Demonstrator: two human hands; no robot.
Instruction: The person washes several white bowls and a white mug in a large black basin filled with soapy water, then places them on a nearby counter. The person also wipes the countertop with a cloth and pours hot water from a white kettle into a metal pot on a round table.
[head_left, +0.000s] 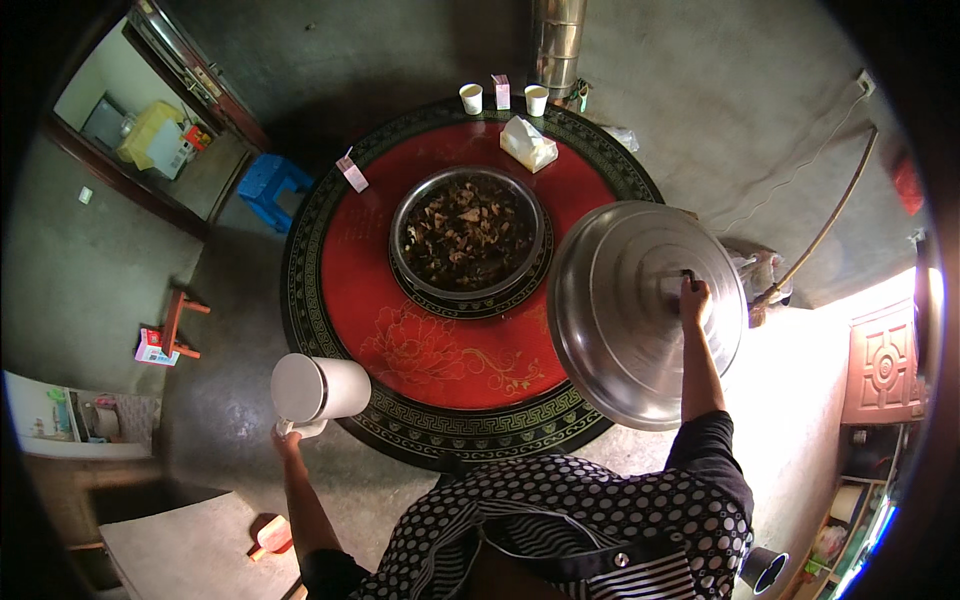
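My left hand (289, 441) grips the handle of a white lidded pitcher (346, 388), held by the near left edge of a round table. My right hand (696, 298) holds the top handle of a large, round metal lid (630, 300), tilted over the table's right side. A wide metal basin (400, 262) of food pieces in dark liquid stands uncovered at the centre of the red, patterned tabletop (450, 375). A tissue pack (529, 142) lies behind the basin. Two paper cups (471, 99) and a small drink carton (502, 91) stand at the far edge; another carton (352, 174) is at the left.
A blue plastic stool (271, 191) stands left of the table, near a doorway. A metal stovepipe (559, 45) rises behind it. At lower left, a pale surface (180, 532) bears a reddish scoop (274, 534). A hose (832, 217) leans at the right.
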